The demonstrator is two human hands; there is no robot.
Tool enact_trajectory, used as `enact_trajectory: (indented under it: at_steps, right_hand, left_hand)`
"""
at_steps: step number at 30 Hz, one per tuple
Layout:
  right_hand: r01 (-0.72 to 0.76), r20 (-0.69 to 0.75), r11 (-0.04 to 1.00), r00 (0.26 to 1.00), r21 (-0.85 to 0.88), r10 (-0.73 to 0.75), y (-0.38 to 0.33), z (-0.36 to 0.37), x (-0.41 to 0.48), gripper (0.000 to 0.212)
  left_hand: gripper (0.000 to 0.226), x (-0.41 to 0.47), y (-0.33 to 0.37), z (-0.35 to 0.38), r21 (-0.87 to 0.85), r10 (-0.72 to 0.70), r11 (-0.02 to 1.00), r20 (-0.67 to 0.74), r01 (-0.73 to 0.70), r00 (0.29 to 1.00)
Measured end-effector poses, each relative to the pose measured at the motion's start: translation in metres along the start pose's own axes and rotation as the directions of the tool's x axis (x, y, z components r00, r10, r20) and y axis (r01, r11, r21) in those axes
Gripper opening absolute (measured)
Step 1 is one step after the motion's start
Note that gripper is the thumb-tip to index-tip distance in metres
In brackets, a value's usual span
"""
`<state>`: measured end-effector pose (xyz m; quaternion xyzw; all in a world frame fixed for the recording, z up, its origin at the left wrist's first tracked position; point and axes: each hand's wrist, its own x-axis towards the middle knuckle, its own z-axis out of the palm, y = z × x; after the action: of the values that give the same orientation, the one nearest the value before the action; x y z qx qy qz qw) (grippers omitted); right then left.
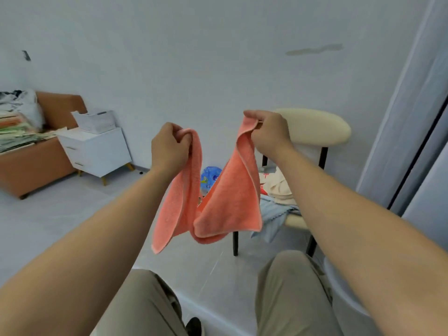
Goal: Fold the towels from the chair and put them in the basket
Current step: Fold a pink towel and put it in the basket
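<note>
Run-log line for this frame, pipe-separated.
left grip: holds orange towel top corner | right grip: holds other corner | towel: mid-air, sagging between | chair: more cloths on seat

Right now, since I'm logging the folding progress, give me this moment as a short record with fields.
held item: orange towel, sagging in the air between both hands
left hand: grips one upper corner
right hand: grips the other upper corner
chair: to the right, behind the towel
on chair seat: cream towel, light blue towel
stage: towel lifted, fold not yet done
</note>
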<state>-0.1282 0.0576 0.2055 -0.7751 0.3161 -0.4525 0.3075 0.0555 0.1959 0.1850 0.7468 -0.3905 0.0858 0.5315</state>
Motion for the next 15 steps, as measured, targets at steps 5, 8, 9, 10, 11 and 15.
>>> enact_trajectory:
  at_steps: [5,8,9,10,11,15]
  right_hand:
    - [0.302,0.193,0.906,0.948,-0.296,-0.253,0.010,0.032,-0.019,0.025]
    - [0.306,0.428,0.910,0.888,-0.280,-0.167,0.020,0.058,-0.023,0.007]
    - [0.309,0.443,0.915,0.880,-0.261,-0.171,0.025,0.072,-0.023,0.010]
    - [0.288,0.411,0.924,0.896,-0.252,-0.167,0.036,0.088,-0.020,0.023]
    - [0.205,0.336,0.944,0.935,-0.259,-0.111,0.048,0.106,-0.013,0.035]
    - [-0.464,0.100,0.862,0.866,-0.201,0.490,0.103,0.155,0.034,0.026]
  left_hand:
    - [0.022,-0.005,-0.048,-0.007,-0.022,-0.145,0.989,0.115,0.148,0.983]
    - [0.021,-0.005,-0.085,-0.011,-0.194,-0.169,0.941,0.443,0.278,0.880]
    - [0.021,-0.005,-0.099,-0.011,-0.242,-0.192,0.898,0.536,0.368,0.822]
    - [0.021,-0.003,-0.114,-0.009,-0.288,-0.241,0.831,0.585,0.476,0.774]
    - [0.022,0.001,-0.134,-0.002,-0.329,-0.337,0.733,0.585,0.595,0.738]
    - [0.018,0.018,-0.206,0.035,-0.297,-0.822,0.333,0.373,0.895,0.430]
